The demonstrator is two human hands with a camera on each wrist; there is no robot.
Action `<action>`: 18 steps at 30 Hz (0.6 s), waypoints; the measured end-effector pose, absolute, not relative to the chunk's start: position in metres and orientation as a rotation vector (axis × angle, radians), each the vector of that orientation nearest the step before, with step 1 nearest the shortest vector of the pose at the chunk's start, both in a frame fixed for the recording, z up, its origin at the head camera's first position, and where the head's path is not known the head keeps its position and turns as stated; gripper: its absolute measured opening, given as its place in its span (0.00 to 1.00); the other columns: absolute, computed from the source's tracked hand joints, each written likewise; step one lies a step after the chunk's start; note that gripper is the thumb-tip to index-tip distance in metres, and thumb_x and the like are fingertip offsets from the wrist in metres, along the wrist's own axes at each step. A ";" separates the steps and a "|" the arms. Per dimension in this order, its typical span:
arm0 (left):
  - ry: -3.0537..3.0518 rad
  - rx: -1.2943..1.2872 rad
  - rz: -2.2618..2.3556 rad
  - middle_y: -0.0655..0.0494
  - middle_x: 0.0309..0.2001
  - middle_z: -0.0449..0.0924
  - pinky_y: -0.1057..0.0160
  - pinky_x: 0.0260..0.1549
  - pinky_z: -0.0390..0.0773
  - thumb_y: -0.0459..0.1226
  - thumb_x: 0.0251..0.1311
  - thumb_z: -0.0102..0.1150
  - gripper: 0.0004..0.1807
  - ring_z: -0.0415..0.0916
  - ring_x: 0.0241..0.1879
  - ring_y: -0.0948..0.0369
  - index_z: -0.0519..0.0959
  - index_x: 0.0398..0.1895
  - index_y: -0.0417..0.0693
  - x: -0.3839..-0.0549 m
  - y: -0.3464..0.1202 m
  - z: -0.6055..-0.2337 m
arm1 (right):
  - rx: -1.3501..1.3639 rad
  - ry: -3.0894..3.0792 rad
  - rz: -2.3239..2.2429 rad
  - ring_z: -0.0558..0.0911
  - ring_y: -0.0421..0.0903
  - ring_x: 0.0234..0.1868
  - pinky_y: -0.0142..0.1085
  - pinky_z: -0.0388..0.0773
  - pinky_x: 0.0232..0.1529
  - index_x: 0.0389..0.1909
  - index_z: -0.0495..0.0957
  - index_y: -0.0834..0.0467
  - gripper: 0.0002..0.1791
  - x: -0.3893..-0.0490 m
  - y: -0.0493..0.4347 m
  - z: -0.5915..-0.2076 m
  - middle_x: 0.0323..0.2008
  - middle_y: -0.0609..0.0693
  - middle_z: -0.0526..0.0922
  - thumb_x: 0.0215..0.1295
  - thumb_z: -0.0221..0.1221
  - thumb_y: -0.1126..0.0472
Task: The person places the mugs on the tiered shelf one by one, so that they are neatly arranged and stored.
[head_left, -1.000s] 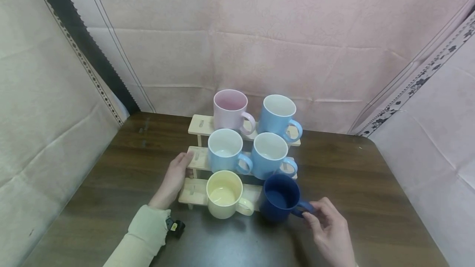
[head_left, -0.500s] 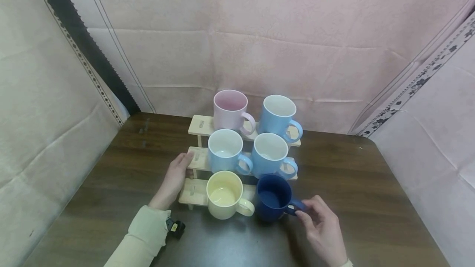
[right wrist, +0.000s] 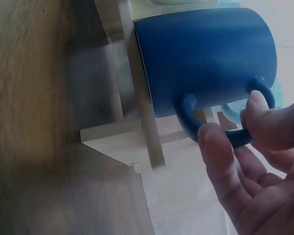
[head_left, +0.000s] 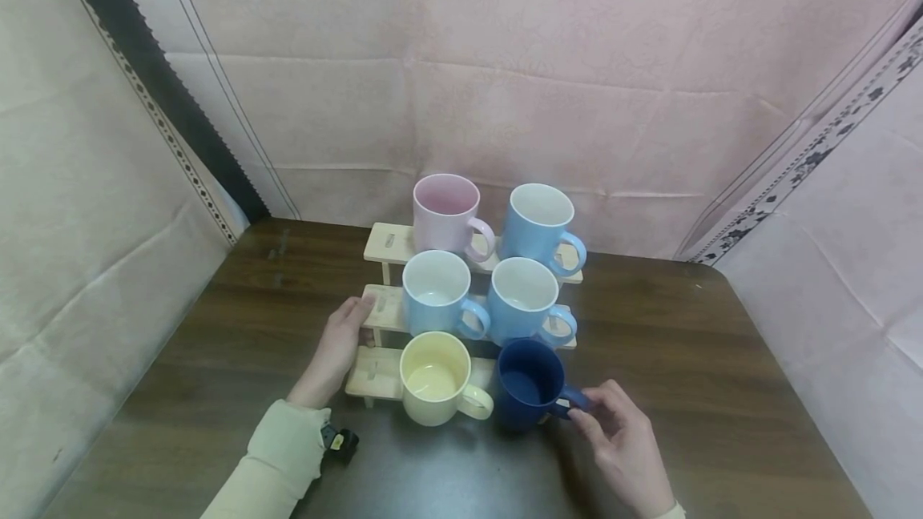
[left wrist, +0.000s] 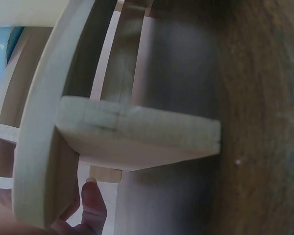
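Note:
A three-tier wooden rack (head_left: pixel 376 373) stands on the table, bearing mugs on every shelf. My left hand (head_left: pixel 334 355) grips the rack's left end at the middle shelf; the left wrist view shows fingers (left wrist: pixel 93 203) curled behind the wooden side. On the right of the lowest shelf sits a dark blue mug (head_left: pixel 530 391), upright, its base on the board in the right wrist view. My right hand (head_left: pixel 626 447) pinches that mug's handle (right wrist: pixel 188 122) between thumb and fingers. A pale yellow mug (head_left: pixel 435 391) stands to its left on the same shelf.
Two light blue mugs (head_left: pixel 435 303) share the middle shelf. Up on the top shelf are a pink mug (head_left: pixel 441 227) and another light blue mug (head_left: pixel 535 231). Pale cloth (head_left: pixel 541 102) hangs behind and beside the dark wooden table (head_left: pixel 721 391).
The dark blue mug has shifted left along the lowest shelf, toward the yellow mug, with my right hand holding its handle. My left hand has stayed on the rack.

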State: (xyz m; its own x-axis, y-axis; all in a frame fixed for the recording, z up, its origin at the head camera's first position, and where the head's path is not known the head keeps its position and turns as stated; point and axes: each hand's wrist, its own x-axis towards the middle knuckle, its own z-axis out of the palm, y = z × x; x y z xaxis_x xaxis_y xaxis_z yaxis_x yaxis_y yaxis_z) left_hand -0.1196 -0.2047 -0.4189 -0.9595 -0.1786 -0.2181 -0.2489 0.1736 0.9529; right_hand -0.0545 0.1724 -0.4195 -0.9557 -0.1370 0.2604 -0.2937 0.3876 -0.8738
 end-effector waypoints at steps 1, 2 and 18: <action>2.362 -0.426 1.945 0.49 0.38 0.67 0.58 0.39 0.64 0.58 0.74 0.34 0.29 0.64 0.39 0.54 0.69 0.50 0.41 -0.120 -0.204 -0.420 | 0.380 -2.507 1.619 0.84 0.45 0.38 0.33 0.81 0.38 0.37 0.80 0.60 0.10 -0.054 0.173 -0.419 0.35 0.48 0.76 0.58 0.64 0.75; 2.360 -0.421 1.954 0.49 0.38 0.68 0.58 0.38 0.64 0.57 0.74 0.34 0.29 0.65 0.39 0.54 0.69 0.49 0.40 -0.120 -0.204 -0.420 | 0.367 -2.521 1.625 0.83 0.44 0.38 0.33 0.80 0.38 0.38 0.80 0.60 0.10 -0.054 0.173 -0.418 0.35 0.48 0.76 0.58 0.64 0.75; 2.367 -0.416 1.985 0.49 0.36 0.68 0.58 0.39 0.65 0.55 0.75 0.34 0.27 0.66 0.37 0.53 0.70 0.47 0.40 -0.124 -0.206 -0.423 | 0.206 -2.720 1.569 0.81 0.42 0.38 0.36 0.79 0.44 0.43 0.78 0.52 0.09 -0.057 0.176 -0.411 0.39 0.48 0.80 0.62 0.65 0.61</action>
State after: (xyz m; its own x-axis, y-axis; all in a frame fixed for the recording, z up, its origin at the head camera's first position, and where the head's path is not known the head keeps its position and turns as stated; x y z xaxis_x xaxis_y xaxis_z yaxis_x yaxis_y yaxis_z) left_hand -0.1244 -0.2055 -0.4227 -0.9641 -0.1868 -0.1887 -0.2184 0.1535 0.9637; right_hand -0.0570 0.1761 -0.4112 -0.9914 -0.1156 0.0610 -0.1106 0.4940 -0.8624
